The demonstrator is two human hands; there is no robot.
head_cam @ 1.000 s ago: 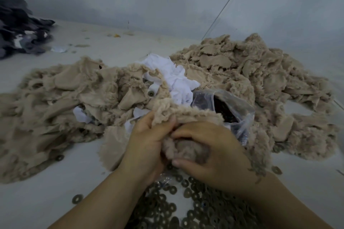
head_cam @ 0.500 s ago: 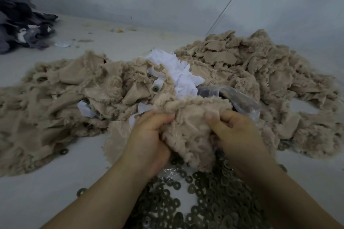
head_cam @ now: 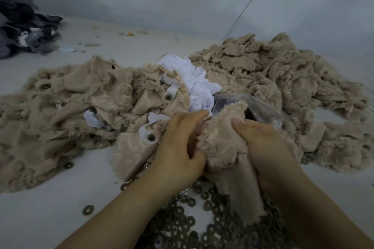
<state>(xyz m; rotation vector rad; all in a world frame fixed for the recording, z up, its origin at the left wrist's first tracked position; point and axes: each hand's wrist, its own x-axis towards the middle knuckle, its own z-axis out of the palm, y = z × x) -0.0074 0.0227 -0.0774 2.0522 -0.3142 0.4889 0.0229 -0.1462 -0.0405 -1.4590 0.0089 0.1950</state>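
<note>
A beige furry fabric piece (head_cam: 220,143) is held up between both hands at the centre of the view. My left hand (head_cam: 178,147) grips its left edge, fingers curled round the fur. On the other side my right hand (head_cam: 263,147) grips its right edge, with the thumb on top. The lower part of the piece hangs down over a heap of dark metal washers (head_cam: 182,218) that lies under my wrists. A clear plastic bag (head_cam: 261,109) lies just behind the held piece.
Large piles of beige fur pieces (head_cam: 283,79) spread left and right on the pale table (head_cam: 50,208). White fabric scraps (head_cam: 194,83) sit between them. Dark grey cloth (head_cam: 22,26) is heaped at the far left. Loose washers (head_cam: 88,209) lie near the front left.
My right hand has moved off the front of the fur piece to its right edge. Both hands have pulled the piece wider and lower, exposing the plastic bag behind it.
</note>
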